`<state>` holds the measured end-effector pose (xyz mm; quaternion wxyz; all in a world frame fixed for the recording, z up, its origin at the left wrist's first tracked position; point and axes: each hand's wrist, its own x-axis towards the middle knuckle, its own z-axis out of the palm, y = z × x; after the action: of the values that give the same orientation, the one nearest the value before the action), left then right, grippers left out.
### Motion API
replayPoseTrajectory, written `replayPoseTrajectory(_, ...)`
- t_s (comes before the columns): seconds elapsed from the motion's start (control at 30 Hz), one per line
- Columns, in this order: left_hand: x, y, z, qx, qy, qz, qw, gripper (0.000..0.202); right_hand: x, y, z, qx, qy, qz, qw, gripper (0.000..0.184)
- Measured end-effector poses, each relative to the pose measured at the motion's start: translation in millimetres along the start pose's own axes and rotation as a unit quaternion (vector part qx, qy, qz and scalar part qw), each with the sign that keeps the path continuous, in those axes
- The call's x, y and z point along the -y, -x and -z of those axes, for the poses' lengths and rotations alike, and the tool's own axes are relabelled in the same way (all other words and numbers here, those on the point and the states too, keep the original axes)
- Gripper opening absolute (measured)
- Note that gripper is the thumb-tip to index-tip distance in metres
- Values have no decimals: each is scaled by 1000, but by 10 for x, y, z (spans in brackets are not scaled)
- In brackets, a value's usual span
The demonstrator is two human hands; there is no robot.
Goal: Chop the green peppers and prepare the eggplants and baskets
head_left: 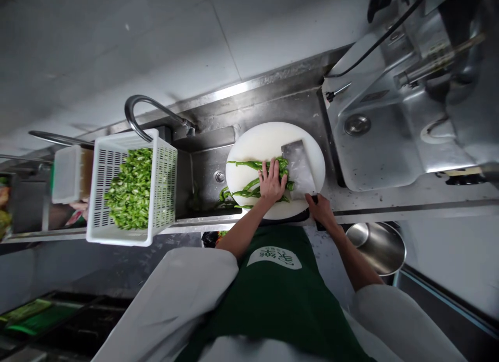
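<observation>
Long green peppers (249,186) lie in a bunch across a round white cutting board (255,138). My left hand (271,185) rests flat on top of them, fingers stretched and spread. At the board's right side, my right hand (320,208) is closed around the dark handle of a cleaver (299,167). Its broad blade lies over the board, just right of the peppers' ends. My left hand hides part of the peppers, and the blade's edge is hard to make out. A few peppers hang past the board's left rim, over the sink.
A white plastic basket (166,169) of cut green pepper pieces (130,193) stands to the left, under a curved faucet (134,112). Between it and the board is a sink basin (206,167). A metal machine (382,138) stands right; below it sits a steel pot (384,250).
</observation>
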<state>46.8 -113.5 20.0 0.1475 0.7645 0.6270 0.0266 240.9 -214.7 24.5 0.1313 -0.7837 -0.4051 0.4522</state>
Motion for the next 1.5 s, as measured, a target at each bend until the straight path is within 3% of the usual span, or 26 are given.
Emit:
replayPoseTrajectory(0.53, 24, -6, -27, 0, 12, -14, 1000, 74, -55, -216, 232, 39, 54, 68, 995, 38)
replayPoseTrajectory(0.73, 35, 11, -40, -7, 1, -15, 1000, 74, -2, -274, 218, 39, 62, 108, 991, 37)
replayPoseTrajectory(0.87, 37, 20, -56, -4, 5, -31, 1000, 76, -61, -244, 225, 48, 93, 100, 989, 39)
replayPoseTrajectory(1.03, 27, -24, -26, -3, 4, -24, 1000, 75, -16, -152, 110, 42, 60, 95, 993, 37)
replayPoseTrajectory(1.23, 126, 371, 190, -8, -10, -32, 999, 71, -41, -81, 64, 57, 15, 90, 994, 41)
replayPoseTrajectory(1.33, 248, 537, 184, 7, -36, -16, 999, 74, -59, -59, 49, 66, -7, 90, 994, 41)
replayPoseTrajectory(1.5, 351, 375, 79, 15, -41, -7, 999, 76, -40, -5, -18, 67, -21, 62, 996, 39)
